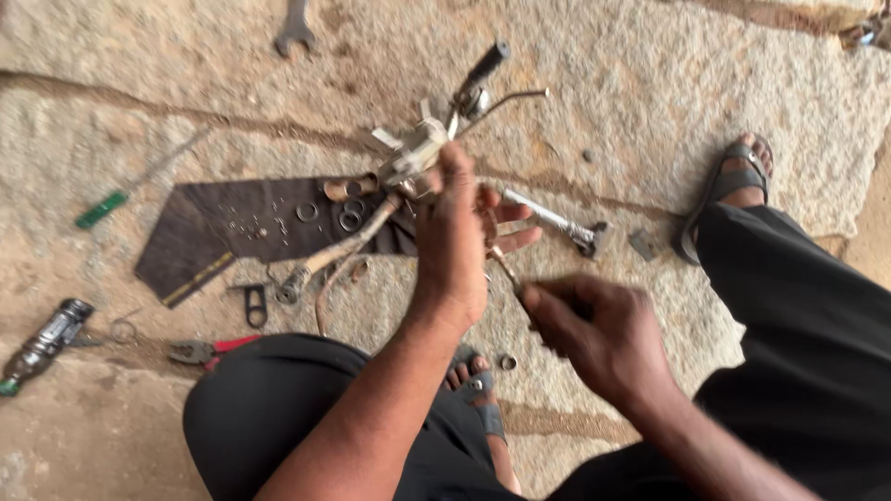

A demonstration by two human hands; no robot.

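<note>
The right hand [594, 334] grips a thin tool [506, 269], its tip at the metal handlebar assembly [418, 158] clasped in the left hand [455, 241] above the stone floor [650, 83]. A slip could jab the left fingers. Beyond, loose washers [349, 220] on the dark cloth [232, 232] might scatter.

A single head-worn camera looks steeply down, close over the person's lap, at stone paving [650, 83], with knees at five and seven o'clock and a spanner [294, 28] at twelve.
</note>
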